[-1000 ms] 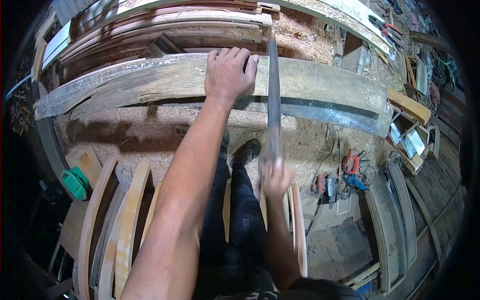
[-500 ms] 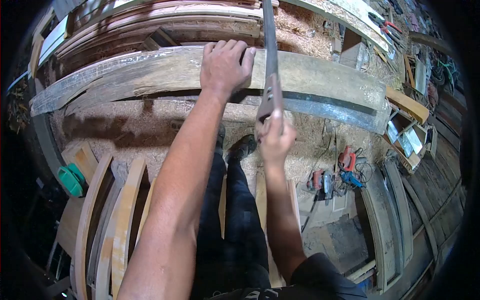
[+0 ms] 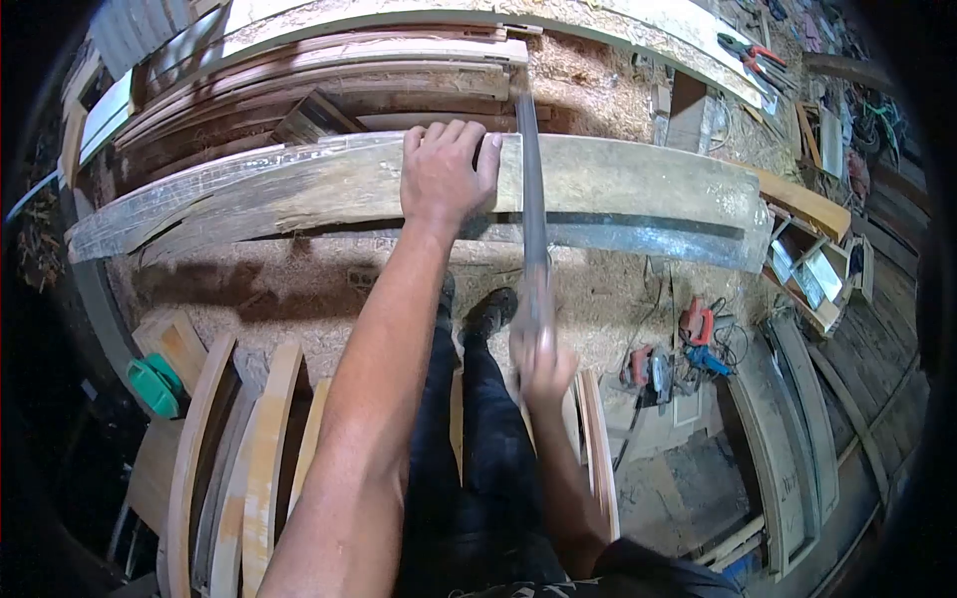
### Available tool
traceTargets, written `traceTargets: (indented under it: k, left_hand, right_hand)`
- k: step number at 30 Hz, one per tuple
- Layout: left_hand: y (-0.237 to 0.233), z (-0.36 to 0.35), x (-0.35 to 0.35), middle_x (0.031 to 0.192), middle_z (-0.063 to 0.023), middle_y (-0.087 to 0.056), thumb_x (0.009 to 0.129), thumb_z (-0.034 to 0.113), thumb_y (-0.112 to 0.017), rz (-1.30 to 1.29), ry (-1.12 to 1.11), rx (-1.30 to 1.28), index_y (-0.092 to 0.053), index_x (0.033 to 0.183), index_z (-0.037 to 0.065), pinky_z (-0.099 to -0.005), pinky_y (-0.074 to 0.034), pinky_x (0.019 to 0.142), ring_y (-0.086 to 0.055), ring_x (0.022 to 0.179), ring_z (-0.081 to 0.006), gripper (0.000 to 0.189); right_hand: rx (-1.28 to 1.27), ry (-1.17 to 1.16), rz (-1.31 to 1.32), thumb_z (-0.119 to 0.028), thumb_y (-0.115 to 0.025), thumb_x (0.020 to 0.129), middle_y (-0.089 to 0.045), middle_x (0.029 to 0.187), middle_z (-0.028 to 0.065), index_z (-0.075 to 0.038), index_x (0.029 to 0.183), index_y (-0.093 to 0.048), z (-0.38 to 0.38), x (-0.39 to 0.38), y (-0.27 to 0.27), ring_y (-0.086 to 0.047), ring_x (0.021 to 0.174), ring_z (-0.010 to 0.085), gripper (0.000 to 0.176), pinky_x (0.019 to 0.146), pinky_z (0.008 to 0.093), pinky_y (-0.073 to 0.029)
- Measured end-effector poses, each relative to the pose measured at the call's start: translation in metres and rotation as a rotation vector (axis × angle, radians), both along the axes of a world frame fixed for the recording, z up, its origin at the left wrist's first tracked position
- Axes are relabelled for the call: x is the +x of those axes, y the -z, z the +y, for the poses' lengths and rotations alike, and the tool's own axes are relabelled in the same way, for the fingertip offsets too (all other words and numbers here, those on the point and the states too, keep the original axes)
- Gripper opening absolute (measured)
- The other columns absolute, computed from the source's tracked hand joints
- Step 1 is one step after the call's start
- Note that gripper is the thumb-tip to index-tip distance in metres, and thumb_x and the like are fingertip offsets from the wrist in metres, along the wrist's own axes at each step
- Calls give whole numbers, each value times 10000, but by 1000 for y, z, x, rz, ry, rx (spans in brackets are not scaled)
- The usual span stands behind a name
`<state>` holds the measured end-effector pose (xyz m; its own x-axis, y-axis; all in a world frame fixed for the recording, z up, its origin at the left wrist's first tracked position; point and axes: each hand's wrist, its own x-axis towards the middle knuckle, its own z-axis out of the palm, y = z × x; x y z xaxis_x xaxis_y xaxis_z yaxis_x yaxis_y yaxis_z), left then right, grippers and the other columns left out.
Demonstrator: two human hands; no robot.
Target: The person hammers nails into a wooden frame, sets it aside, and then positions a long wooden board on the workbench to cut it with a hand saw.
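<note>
A long weathered plank (image 3: 638, 179) lies across the view. On top of it rests my left hand (image 3: 447, 174), palm down, fingers bent over the far edge and thumb a little apart. Just right of that hand, a handsaw (image 3: 534, 189) crosses the plank with its narrow end beyond the far edge. My right hand (image 3: 545, 369) is wrapped round the saw's handle on the near side, blurred by motion. The blade hides the spot where it meets the wood.
Red and blue power tools (image 3: 698, 324) with cords sit at the right. Curved boards (image 3: 264, 448) stand at the lower left beside a green object (image 3: 155, 386). Red-handled pliers (image 3: 753, 55) lie at the upper right. Sawdust covers the ground around my feet.
My right hand has pulled the saw back toward my body, so less blade extends past the plank. The left hand stays on the wood; the whole view has shifted slightly.
</note>
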<state>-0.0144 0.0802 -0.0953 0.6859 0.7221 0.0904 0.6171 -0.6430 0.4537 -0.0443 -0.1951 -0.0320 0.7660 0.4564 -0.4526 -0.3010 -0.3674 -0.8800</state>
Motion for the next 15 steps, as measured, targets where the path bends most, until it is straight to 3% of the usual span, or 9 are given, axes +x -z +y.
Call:
traceTargets:
  k: [2,5,7,8,10,11,12,13,15]
  left_hand:
    - [-1,1,-1,941,-86,-702,959,319,-583,44,0,23,-711,972,89,-407,-420,949,-642,941,-267,264]
    - [-4,3,1,935,-81,-701,962,314,-579,39,-1,-2,-710,958,93,-409,-417,944,-642,932,-261,257]
    - [-4,2,0,923,-82,-700,964,310,-577,0,2,22,-707,944,92,-415,-422,920,-640,911,-259,255]
    - [-3,0,-1,923,-82,-700,964,310,-577,5,0,20,-707,944,92,-415,-422,920,-640,911,-259,255]
    - [-1,3,0,919,-81,-700,962,313,-584,25,5,21,-708,941,90,-405,-420,920,-640,903,-259,256]
    - [-2,-2,-2,919,-81,-700,962,313,-584,34,2,3,-708,941,90,-405,-420,920,-640,903,-259,256]
    - [-4,0,-1,920,-79,-701,961,311,-586,36,-4,5,-709,942,89,-403,-421,919,-640,903,-258,255]
    - [-4,2,0,921,-77,-702,961,310,-588,36,-7,9,-711,942,88,-400,-422,918,-640,902,-258,254]
    - [-1,6,2,918,-76,-701,962,311,-587,25,-5,30,-712,943,88,-400,-422,918,-641,901,-259,257]
  right_hand:
    - [-12,-2,-70,-374,-525,1033,-470,592,-21,-12,716,-557,-20,-17,3,-435,528,86,482,473,303,-326]
    - [-266,-48,-124,-378,-527,1030,-533,612,-8,-23,697,-563,-17,-12,17,-509,566,97,488,489,299,-375]
    - [-87,-95,-23,-375,-531,1026,-499,574,-15,-38,646,-525,79,65,2,-472,534,91,508,477,302,-349]
    - [-88,-97,-19,-375,-531,1026,-499,574,-15,-38,646,-525,75,60,3,-472,534,91,508,477,302,-349]
    - [-11,-51,-4,-343,-523,1029,-466,556,-21,-56,611,-487,60,40,11,-440,520,84,509,471,296,-323]
    - [-123,-134,-89,-349,-495,1041,-500,592,-4,-49,673,-493,8,11,14,-480,543,98,475,495,298,-345]
    - [-25,-103,-29,-345,-498,1032,-556,630,32,-28,712,-551,-57,-27,31,-533,594,139,454,531,325,-386]
    - [-109,41,81,-381,-501,1021,-597,664,58,-11,758,-601,-77,-57,14,-569,631,180,465,554,366,-412]
    - [-145,-72,-39,-361,-486,1032,-584,645,42,-18,761,-602,-65,-36,22,-557,600,171,452,535,368,-404]
